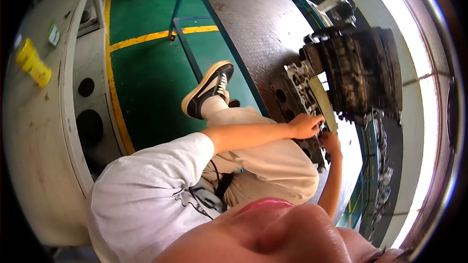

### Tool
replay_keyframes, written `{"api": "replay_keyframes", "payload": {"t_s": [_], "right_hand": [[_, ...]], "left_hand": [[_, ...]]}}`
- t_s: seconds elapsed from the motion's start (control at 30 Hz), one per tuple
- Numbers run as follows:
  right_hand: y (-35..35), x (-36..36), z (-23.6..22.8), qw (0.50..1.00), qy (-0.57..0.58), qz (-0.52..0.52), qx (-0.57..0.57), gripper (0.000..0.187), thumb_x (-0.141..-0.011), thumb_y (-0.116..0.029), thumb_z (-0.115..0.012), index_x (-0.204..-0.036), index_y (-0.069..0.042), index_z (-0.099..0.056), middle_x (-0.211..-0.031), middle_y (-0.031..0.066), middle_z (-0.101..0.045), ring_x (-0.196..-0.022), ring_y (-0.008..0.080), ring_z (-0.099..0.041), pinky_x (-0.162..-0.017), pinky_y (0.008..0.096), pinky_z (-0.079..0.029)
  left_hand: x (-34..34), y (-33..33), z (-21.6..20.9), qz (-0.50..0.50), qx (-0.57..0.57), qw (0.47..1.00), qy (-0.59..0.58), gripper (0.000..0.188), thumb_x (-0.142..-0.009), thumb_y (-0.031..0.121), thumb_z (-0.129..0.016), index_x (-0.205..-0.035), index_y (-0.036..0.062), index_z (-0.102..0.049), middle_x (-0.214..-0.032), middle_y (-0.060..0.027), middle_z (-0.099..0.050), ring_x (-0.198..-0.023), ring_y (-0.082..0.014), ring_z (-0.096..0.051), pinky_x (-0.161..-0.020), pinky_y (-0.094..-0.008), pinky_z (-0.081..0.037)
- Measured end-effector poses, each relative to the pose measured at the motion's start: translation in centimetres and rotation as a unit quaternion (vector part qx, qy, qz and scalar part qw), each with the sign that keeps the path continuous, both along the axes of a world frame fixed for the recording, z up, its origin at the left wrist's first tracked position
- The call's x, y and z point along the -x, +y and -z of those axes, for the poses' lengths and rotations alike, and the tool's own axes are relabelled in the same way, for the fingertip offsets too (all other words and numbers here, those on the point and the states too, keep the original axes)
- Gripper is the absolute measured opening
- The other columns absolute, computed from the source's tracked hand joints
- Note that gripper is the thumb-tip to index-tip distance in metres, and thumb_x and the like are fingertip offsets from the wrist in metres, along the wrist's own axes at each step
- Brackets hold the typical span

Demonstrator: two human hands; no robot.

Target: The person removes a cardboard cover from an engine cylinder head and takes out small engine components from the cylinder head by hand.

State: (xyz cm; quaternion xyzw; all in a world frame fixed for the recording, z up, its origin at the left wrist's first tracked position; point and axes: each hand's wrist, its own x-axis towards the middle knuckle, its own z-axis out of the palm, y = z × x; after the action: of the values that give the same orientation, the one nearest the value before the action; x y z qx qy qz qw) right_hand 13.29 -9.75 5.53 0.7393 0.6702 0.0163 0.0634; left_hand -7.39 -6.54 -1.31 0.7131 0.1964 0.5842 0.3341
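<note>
A grey metal cylinder head [295, 84] with round openings lies on the tread-plate bench at my right. My left hand [305, 126] reaches across to its near part, with the fingers curled down against the metal. Close beside it, my right hand [331, 142] is bent in at the same end, fingers closed. Whatever sits between the fingertips of either hand is too small and too hidden to name. A flat yellowish strip [322, 101] lies along the cylinder head, its lower end next to both hands.
A large dark engine block [360, 73] stands just beyond the cylinder head. The bench [243, 14] has blue legs. At left, a pale worktop [34, 131] carries a yellow bottle [33, 63]. Several metal parts [382, 185] sit on a rack at far right.
</note>
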Motion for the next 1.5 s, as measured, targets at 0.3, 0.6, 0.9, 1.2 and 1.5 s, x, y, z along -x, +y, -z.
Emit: {"api": "replay_keyframes", "payload": {"t_s": [0.3, 0.6, 0.9, 1.2, 1.5], "right_hand": [[1.2, -0.1, -0.2, 0.996, -0.007, -0.017, 0.087, 0.027, -0.074, -0.029, -0.064, -0.076, -0.003, -0.066, -0.075, 0.0182, -0.063, -0.075, 0.0349, -0.062, -0.067, 0.0422, -0.048], [2.8, -1.2, 0.8, 0.982, -0.098, -0.022, 0.158, 0.030, -0.079, -0.029, -0.054, -0.089, -0.004, -0.067, -0.093, 0.0197, -0.063, -0.090, 0.0356, -0.060, -0.077, 0.0433, -0.047], [2.2, 1.6, -1.7, 0.985, 0.030, 0.055, 0.163, 0.033, -0.071, -0.028, -0.060, -0.080, 0.004, -0.064, -0.069, 0.0166, -0.063, -0.064, 0.0244, -0.059, -0.064, 0.0370, -0.047], [1.9, 1.2, -1.8, 0.988, 0.060, 0.053, 0.133, 0.033, -0.072, -0.029, -0.059, -0.070, 0.004, -0.062, -0.061, 0.0115, -0.059, -0.057, 0.0180, -0.054, -0.057, 0.0357, -0.044], [2.4, 0.3, -0.5, 0.993, 0.030, 0.043, 0.106, 0.037, -0.077, -0.031, -0.060, -0.079, 0.005, -0.066, -0.071, 0.0196, -0.064, -0.068, 0.0300, -0.063, -0.064, 0.0389, -0.048]], "left_hand": [[0.3, 0.0, 0.4, 0.005, 0.010, 1.000, 0.010, 0.026, -0.077, 0.011, -0.054, -0.103, 0.0081, -0.052, -0.061, -0.0115, -0.057, -0.057, -0.0296, -0.058, -0.052, -0.0400, -0.043], [0.1, 0.1, 0.5, 0.035, 0.023, 0.999, 0.018, 0.032, -0.079, 0.012, -0.055, -0.109, 0.0082, -0.047, -0.062, -0.0108, -0.056, -0.056, -0.0282, -0.057, -0.052, -0.0389, -0.042], [0.3, 0.3, 0.6, 0.029, 0.028, 0.999, -0.016, 0.033, -0.079, 0.010, -0.053, -0.111, 0.0073, -0.045, -0.059, -0.0113, -0.054, -0.053, -0.0291, -0.055, -0.049, -0.0393, -0.040], [0.2, 0.1, 0.2, 0.024, 0.024, 0.999, -0.035, 0.030, -0.081, 0.009, -0.051, -0.111, 0.0077, -0.045, -0.055, -0.0101, -0.050, -0.051, -0.0274, -0.052, -0.050, -0.0382, -0.038], [0.2, 0.5, 0.6, 0.028, 0.044, 0.999, -0.011, 0.027, -0.082, 0.009, -0.049, -0.110, 0.0084, -0.046, -0.056, -0.0118, -0.051, -0.050, -0.0287, -0.053, -0.049, -0.0401, -0.038]]}}
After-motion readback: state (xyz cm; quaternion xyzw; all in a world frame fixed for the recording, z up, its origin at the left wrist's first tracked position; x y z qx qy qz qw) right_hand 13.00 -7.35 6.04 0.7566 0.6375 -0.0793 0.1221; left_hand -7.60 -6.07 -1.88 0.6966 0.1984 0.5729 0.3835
